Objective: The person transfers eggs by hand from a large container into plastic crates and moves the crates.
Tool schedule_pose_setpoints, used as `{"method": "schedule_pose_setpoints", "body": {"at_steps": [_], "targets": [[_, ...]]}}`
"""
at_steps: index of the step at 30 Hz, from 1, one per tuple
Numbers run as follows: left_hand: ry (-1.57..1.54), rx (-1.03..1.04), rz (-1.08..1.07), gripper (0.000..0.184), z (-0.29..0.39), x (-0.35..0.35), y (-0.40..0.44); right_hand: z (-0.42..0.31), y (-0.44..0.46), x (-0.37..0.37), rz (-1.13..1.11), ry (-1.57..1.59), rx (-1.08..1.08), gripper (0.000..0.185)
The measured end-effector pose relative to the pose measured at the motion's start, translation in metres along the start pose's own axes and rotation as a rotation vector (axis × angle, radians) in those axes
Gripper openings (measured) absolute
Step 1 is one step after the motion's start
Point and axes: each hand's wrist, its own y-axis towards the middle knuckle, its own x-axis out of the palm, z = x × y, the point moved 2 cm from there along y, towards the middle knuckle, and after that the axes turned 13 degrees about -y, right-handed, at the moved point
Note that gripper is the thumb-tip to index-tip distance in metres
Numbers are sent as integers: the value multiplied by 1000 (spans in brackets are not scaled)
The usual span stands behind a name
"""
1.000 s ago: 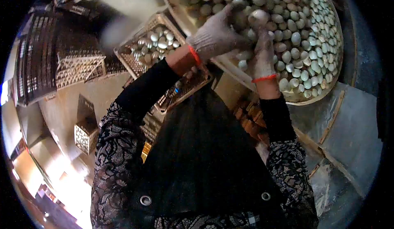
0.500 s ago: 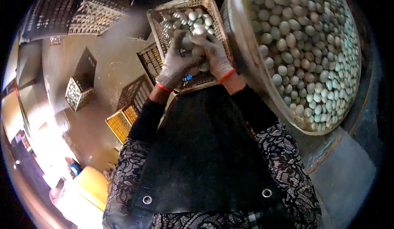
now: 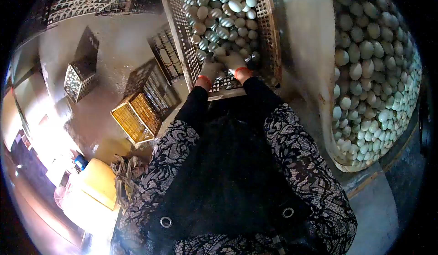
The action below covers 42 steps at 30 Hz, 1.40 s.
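Observation:
A pale plastic crate [image 3: 272, 40] with perforated walls stands before me, holding a heap of whitish and greenish eggs [image 3: 222, 23]. My left hand [image 3: 211, 69], in a light glove, is low inside the crate at the near edge of the heap. Close beside it, to the right, my right hand [image 3: 233, 62] is also gloved and reaches down against the eggs. Red bands circle both wrists. The fingers of both hands point away from me and are mostly hidden among the eggs, so I cannot make out their grip.
A large pale tub [image 3: 315, 72] full of eggs stands on the right. To the left are a yellow crate [image 3: 132, 118], a smaller crate [image 3: 78, 84] with pale contents, and a dark slatted crate [image 3: 166, 56]. Stacked trays [image 3: 91, 1] lie at the upper left.
Both hands have gone from holding eggs above the crate to lower inside it, at the near side of the heap. More of the heap shows as the view has shifted.

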Motion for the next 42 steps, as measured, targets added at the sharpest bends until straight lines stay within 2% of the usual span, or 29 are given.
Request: {"method": "schedule_pose_setpoints", "body": {"at_steps": [1,2,3,5,6,7,8,10,11,12,13,15,16,17,19,21,23,24,25,26,27,29,31,34,37,38,39,40,42], "targets": [[-525,-236,126,67,-12,3,6,-3,-2,-3,99,-30,4,62],[-139,-299,54,63,20,-3,-3,-13,-15,-11,274,-163,-81,57],[-134,-298,49,63,45,-3,-10,-14,-15,-6,279,-159,-77,57],[234,-380,183,61,64,-1,-17,-26,-20,-10,340,-341,20,49],[314,-367,99,61,32,-4,-5,-33,-29,-20,144,-348,26,43],[533,-441,158,59,-20,-4,4,-38,-30,-22,148,-343,45,43],[401,-269,224,59,-62,-5,11,-38,-32,-21,79,-276,40,43],[575,-338,255,57,-89,6,23,-40,-40,-32,-3,-290,-10,43],[756,-378,-70,53,34,-11,-4,-24,-30,-11,123,-152,94,42],[614,-331,57,47,3,-6,3,-33,-46,-34,84,-116,49,41],[652,-371,136,45,105,-9,-20,-48,-72,-63,48,-81,-1,41],[311,-3,239,43,134,-8,-22,-55,-123,-119,4,-91,-101,39],[-28,209,245,43,125,-4,-12,-63,-161,-143,274,35,-254,36],[-205,333,297,39,191,-6,-34,-66,-205,-165,541,153,-416,33],[-148,656,260,31,318,16,-69,-76,-288,-230,632,392,-461,21],[157,991,94,32,407,41,-88,-54,-356,-281,810,239,-289,19],[261,886,-247,37,474,77,-103,0,-388,-296,963,62,47,21],[353,864,-379,33,486,96,-96,43,-396,-289,920,70,163,24],[507,891,-526,38,483,113,-79,77,-398,-283,872,82,274,28],[702,835,-665,44,480,129,-65,84,-401,-289,887,89,282,28],[900,767,-802,50,474,144,-53,93,-403,-289,707,239,386,35],[956,799,-864,54,457,175,-28,118,-398,-287,534,409,484,41],[1017,816,-934,58,433,194,-12,132,-371,-282,609,342,143,55],[980,601,-888,64,409,212,10,135,-333,-276,599,432,236,67],[909,512,-927,71,417,215,3,126,-315,-266,616,618,191,77],[911,513,-923,71,416,217,6,106,-327,-281,545,680,322,84],[823,448,-918,78,415,218,9,109,-322,-279,544,682,317,84],[735,381,-913,85,412,218,11,113,-313,-273,602,663,208,85],[733,392,-900,86,423,219,-1,127,-290,-258,661,642,97,87]]}}
